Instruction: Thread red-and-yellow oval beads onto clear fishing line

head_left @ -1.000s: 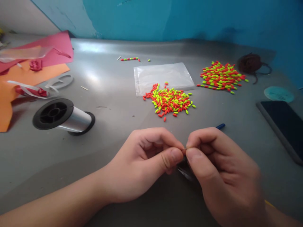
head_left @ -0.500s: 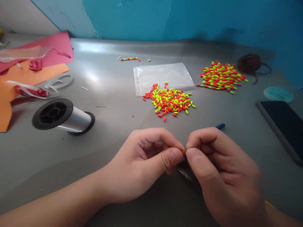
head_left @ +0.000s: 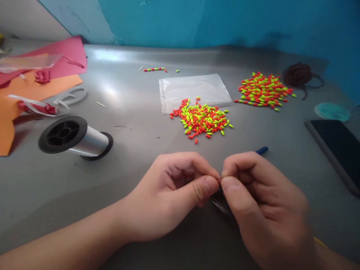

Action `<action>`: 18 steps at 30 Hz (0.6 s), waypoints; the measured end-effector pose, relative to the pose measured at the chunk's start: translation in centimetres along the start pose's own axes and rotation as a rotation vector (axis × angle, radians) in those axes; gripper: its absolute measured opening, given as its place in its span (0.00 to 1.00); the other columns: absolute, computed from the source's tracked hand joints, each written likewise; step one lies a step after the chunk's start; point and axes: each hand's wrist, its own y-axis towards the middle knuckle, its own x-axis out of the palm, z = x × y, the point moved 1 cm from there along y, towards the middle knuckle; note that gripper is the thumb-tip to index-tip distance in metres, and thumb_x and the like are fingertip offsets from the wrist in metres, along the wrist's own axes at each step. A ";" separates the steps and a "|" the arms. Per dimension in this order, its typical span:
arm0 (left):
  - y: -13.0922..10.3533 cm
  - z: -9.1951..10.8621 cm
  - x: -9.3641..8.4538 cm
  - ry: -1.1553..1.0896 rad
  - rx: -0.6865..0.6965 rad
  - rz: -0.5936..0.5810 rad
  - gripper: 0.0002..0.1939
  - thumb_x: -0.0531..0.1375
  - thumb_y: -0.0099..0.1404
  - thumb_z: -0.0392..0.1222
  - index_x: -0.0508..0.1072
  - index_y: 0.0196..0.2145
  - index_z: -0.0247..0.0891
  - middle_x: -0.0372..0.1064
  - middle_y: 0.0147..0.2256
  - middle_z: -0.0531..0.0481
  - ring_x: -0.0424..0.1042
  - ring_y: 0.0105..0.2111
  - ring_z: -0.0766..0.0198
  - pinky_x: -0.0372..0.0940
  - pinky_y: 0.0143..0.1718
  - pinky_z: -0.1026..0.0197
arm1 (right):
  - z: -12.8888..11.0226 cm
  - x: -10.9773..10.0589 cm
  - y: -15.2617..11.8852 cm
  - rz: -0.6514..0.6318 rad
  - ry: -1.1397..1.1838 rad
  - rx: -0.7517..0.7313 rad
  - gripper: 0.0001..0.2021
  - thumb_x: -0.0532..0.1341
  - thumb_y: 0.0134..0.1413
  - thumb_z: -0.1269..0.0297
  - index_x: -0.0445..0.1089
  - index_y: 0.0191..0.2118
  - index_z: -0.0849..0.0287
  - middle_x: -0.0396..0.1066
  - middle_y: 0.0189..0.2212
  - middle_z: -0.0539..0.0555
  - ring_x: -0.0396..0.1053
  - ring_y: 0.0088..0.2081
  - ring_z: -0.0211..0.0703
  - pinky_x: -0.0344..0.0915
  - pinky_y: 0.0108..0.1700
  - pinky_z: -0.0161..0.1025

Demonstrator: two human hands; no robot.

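Observation:
My left hand (head_left: 174, 198) and my right hand (head_left: 261, 206) meet fingertip to fingertip near the front of the grey table. Thumb and index finger of each are pinched together. Whatever they hold is too small and covered to name. Just beyond them lies a loose pile of red and yellow-green beads (head_left: 204, 119), partly against a clear plastic bag (head_left: 194, 88). A second bead pile (head_left: 263, 90) sits further back on the right. Behind the bag is a short row of beads (head_left: 154, 69).
On the left stands a tilted spool (head_left: 92, 141) near pink paper (head_left: 69, 56) and orange paper (head_left: 60, 85). A phone (head_left: 336, 146), a teal disc (head_left: 332, 111) and dark yarn (head_left: 298, 75) lie right. A blue pen-like object (head_left: 262, 150) shows behind my right hand.

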 end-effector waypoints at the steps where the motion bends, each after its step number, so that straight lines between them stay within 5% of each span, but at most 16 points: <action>1: 0.0 0.0 0.0 0.001 0.002 0.000 0.08 0.76 0.62 0.33 0.82 0.34 0.33 0.72 0.27 0.54 0.69 0.28 0.71 0.66 0.30 0.72 | 0.0 0.0 0.1 -0.009 0.003 -0.012 0.11 0.58 0.67 0.74 0.67 0.36 0.49 0.61 0.19 0.40 0.55 0.15 0.31 0.48 0.16 0.32; 18: 0.0 -0.2 0.2 0.006 0.040 -0.018 0.07 0.76 0.62 0.31 0.82 0.34 0.33 0.71 0.28 0.54 0.64 0.29 0.72 0.60 0.30 0.71 | 0.3 -0.1 0.3 -0.077 0.004 -0.041 0.11 0.57 0.69 0.75 0.65 0.38 0.48 0.67 0.22 0.38 0.62 0.17 0.28 0.49 0.16 0.30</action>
